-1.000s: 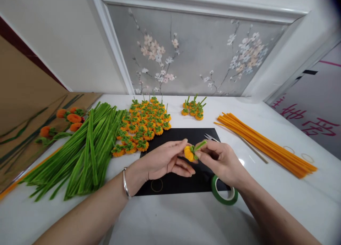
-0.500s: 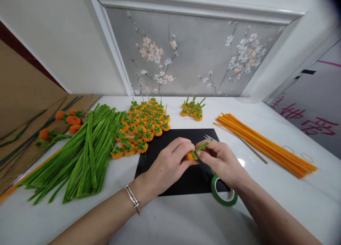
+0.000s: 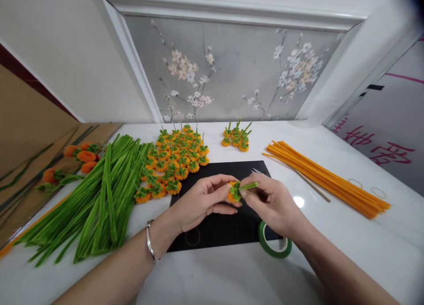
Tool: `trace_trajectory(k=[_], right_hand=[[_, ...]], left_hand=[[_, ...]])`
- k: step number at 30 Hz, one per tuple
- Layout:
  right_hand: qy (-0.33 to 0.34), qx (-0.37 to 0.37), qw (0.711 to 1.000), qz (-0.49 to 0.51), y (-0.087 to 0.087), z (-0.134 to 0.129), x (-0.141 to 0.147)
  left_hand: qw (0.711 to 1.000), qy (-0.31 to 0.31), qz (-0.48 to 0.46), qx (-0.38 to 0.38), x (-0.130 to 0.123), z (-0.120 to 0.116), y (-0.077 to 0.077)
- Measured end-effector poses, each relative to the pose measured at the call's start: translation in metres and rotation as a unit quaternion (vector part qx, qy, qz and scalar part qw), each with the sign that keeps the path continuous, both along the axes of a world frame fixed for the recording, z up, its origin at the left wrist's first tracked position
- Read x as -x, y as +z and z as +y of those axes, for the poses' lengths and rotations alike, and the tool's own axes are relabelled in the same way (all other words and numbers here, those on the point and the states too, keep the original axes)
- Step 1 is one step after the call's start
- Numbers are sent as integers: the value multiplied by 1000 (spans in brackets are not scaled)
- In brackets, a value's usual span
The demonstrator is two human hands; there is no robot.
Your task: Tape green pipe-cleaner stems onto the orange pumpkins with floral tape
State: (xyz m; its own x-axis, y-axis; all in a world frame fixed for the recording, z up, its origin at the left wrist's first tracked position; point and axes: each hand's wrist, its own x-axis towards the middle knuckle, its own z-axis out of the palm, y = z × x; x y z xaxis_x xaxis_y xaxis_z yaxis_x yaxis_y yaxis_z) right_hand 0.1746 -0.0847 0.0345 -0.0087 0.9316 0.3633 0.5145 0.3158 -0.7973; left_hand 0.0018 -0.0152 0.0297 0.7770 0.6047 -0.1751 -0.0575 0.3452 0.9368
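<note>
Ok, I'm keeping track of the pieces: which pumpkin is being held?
The pumpkin between the left hand and right hand, over the mat; neither hand touches the big group or the small group behind.

One head-worn camera looks forward and slightly down across the white surface (image 3: 212, 274), near enough that the left hand (image 3: 203, 201) and right hand (image 3: 271, 203) sit mid-view, and faces the floral panel (image 3: 232, 70) at the far side.

You wear a slim, shiny, silver-coloured bangle (image 3: 149, 241) around your left wrist (image 3: 165, 232), its smooth, rounded band catching the light, while your left hand (image 3: 205, 201) and right hand (image 3: 270, 203) are bare, with slender fingers (image 3: 224, 209), and your forearms (image 3: 338, 261) are uncovered as far as they show.
</note>
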Motion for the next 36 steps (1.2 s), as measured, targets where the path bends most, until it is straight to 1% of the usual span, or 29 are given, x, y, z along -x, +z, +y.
trace_trajectory(k=[1, 3, 5, 7, 12, 14, 16, 19, 22, 25, 28, 31, 33, 36], right_hand=[[-5, -2, 1000, -3, -1, 0, 1], [-25, -13, 1000, -12, -2, -1, 3], [-47, -31, 998, -25, -3, -2, 5], [-61, -53, 996, -31, -3, -3, 8], [-71, -130, 989, -20, -7, -6, 13], [-84, -153, 984, -30, -8, -7, 15], [-107, -159, 981, -41, -8, -7, 15], [-113, -144, 982, -40, -6, -8, 14], [-88, -118, 989, -29, -2, -8, 11], [-65, -73, 995, -9, 0, -8, 7], [-31, -13, 999, 20, 1, -7, 3], [-8, 25, 999, 45, 1, -6, 0], [0, 37, 998, 48, 2, -6, 0], [-6, 42, 999, 34, 2, -7, 2]], left_hand=[[1000, 9, -2, -16, 0, 0, 0], [995, 46, -2, -85, -2, -1, -1], [983, 78, 3, -165, -6, -3, -1], [970, 106, 0, -220, -9, -6, -1], [947, 157, -5, -281, -12, -13, -2], [941, 163, -6, -297, -12, -15, -3], [937, 165, -12, -309, -12, -16, -3], [927, 173, -15, -333, -13, -18, -3], [912, 180, -7, -369, -12, -18, -4], [889, 175, 4, -423, -10, -17, -4], [853, 174, 33, -491, -9, -16, -4], [799, 188, 59, -568, -9, -15, -3], [770, 198, 61, -604, -8, -15, -2], [746, 201, 65, -631, -8, -16, -1]])
